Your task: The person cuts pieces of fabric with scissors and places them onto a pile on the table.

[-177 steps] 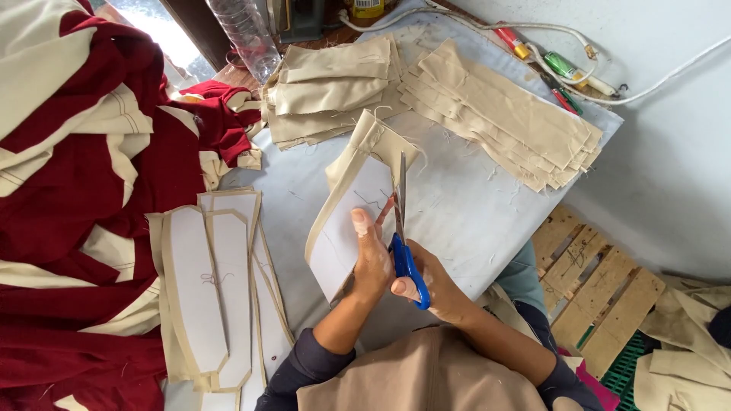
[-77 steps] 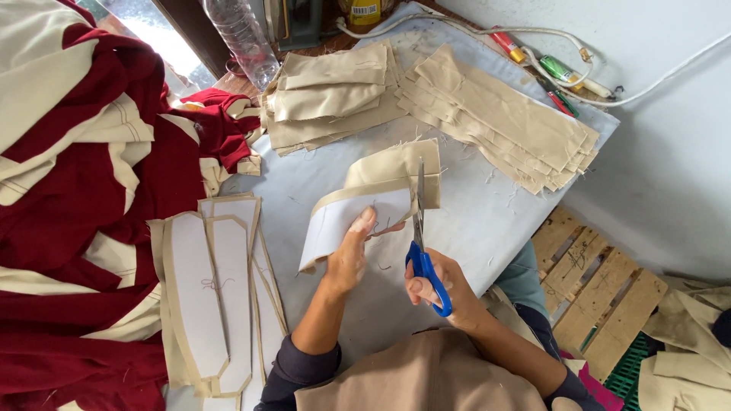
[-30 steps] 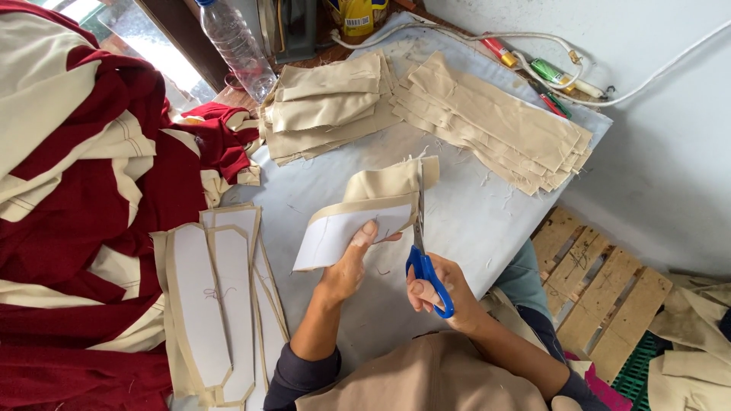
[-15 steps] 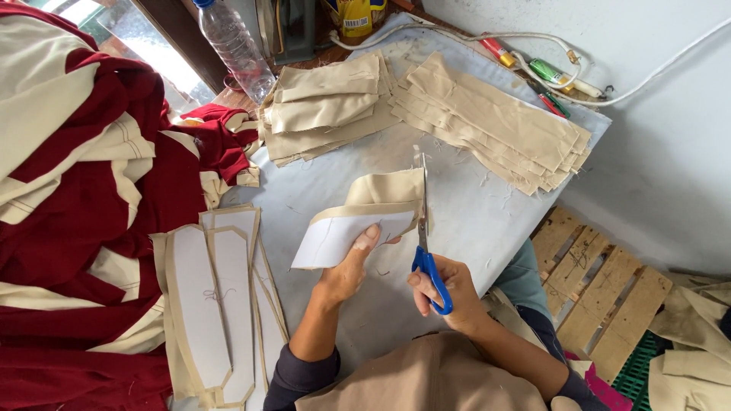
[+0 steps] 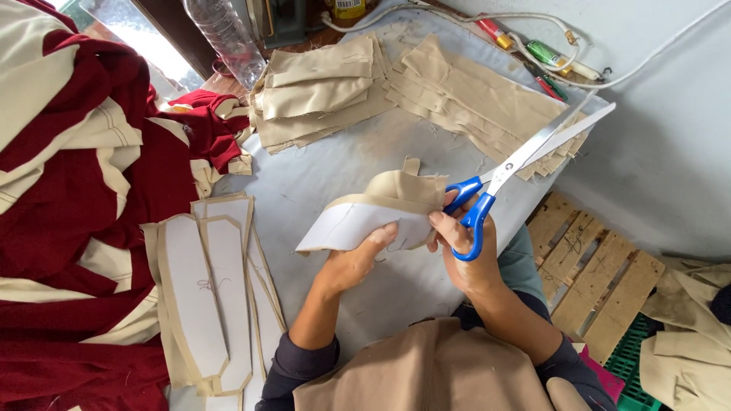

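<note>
Grey cloth-covered surface (image 5: 335,183) under a trimming step: left hand (image 5: 358,259) grips the beige fabric piece (image 5: 381,209), right hand (image 5: 464,243) lifts blue-handled scissors (image 5: 525,164) open, which next probably need re-seating on its edge.

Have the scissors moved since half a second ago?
Yes. The scissors swung off the held beige piece; their blades now point right, over the fabric stack.

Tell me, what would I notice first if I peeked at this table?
Probably the blue-handled scissors in the person's right hand, blades pointing up and away to the right. Beside them the left hand holds a curved tan and white fabric piece over the middle of the grey table. On the left a big heap of dark red and cream cloth fills the edge.
</note>
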